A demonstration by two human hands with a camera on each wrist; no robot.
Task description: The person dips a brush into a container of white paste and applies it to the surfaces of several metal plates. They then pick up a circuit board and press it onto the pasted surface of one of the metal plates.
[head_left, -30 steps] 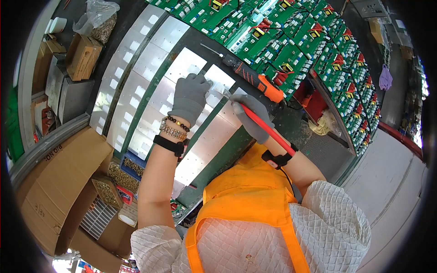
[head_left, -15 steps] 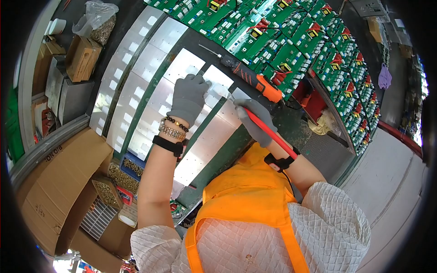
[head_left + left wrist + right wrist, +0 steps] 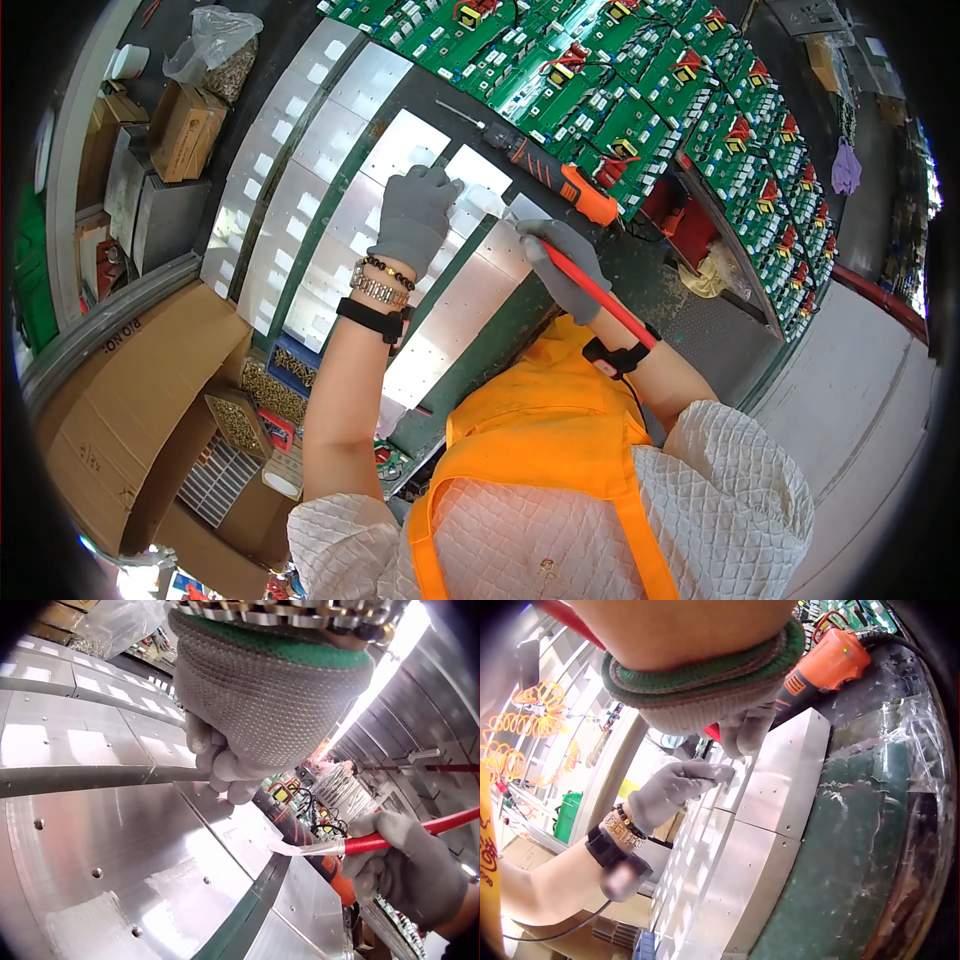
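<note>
In the head view my gloved right hand (image 3: 570,262) holds a brush with a red handle (image 3: 600,292). Seen from the left wrist, the brush's metal ferrule (image 3: 324,848) leads to a whitish tip (image 3: 282,848) right at the surface of a silver metal plate (image 3: 251,834). My gloved left hand (image 3: 415,210), bracelets at its wrist, rests on the plates with bent fingers. Nothing shows in its grasp. From the right wrist, the left hand (image 3: 676,791) has its fingertips against the plates, close to the right hand. White paste patches (image 3: 86,930) lie on several plates, beside small screw holes.
A black-and-orange power screwdriver (image 3: 565,180) lies beyond the plates. Rows of green circuit boards (image 3: 600,110) fill the far side. Bins of screws (image 3: 275,390) and an open carton (image 3: 140,400) stand at the left. A red-walled box (image 3: 690,215) is at the right.
My right hand with the brush has shifted slightly right and toward the body, then held nearly still. The left hand has stayed in place.
</note>
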